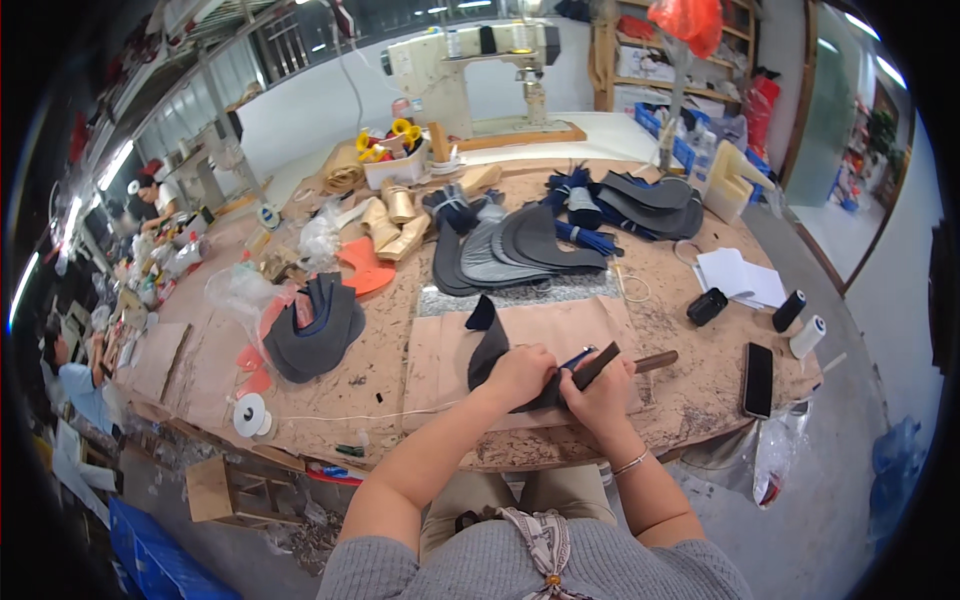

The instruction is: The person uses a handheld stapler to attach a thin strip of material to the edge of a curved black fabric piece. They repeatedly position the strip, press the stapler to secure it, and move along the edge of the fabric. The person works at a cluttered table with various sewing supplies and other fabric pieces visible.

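Material part-hidden by left hand.

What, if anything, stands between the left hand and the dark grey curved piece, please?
Nothing visible does: the left hand is directly on the dark grey curved piece. The right hand, gripping a dark strip, sits close beside it without blocking that contact.

Brown table: curved edge, dark scraps strewn across surface. Right end: phone, black case, papers, 2 cones (1 black, 1 white). Left: white spool, orange piece. Centre: pale sheet.
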Motion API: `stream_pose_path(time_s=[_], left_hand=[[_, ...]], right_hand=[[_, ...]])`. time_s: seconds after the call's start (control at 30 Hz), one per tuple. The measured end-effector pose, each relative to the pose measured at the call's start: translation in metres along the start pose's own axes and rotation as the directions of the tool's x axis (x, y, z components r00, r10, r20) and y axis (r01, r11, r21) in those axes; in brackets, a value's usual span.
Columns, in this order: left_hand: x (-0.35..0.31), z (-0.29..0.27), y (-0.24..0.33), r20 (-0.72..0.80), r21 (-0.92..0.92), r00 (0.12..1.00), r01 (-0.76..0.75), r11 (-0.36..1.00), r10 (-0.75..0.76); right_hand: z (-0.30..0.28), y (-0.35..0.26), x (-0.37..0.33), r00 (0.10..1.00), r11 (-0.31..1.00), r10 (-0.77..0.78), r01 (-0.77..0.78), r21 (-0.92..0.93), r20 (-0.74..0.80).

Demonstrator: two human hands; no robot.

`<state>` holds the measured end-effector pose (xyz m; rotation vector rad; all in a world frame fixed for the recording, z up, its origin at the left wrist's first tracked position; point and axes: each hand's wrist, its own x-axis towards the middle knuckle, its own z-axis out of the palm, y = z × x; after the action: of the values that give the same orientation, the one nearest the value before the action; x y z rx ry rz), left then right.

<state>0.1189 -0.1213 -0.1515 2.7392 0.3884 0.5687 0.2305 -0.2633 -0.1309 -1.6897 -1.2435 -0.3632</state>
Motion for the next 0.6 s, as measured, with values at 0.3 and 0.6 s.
stream_pose_path(time_s=[0.3,0.6], left_hand=[[0.023,0.000,0.013,0.122,-0.084,0.958,0.271,0.959,-0.261],[0.022,0.004,-0.003,0.109,0.023,0.988,-0.111,0.994,0.108]], right_hand=[[-0.003,0.003,-0.005,1.000,0.999,0.018,-0.018,-0.040,-0.004],[0.003,0.004,-0.011,0.999,1.000,0.008,-0.008,-0.006,-0.050]])
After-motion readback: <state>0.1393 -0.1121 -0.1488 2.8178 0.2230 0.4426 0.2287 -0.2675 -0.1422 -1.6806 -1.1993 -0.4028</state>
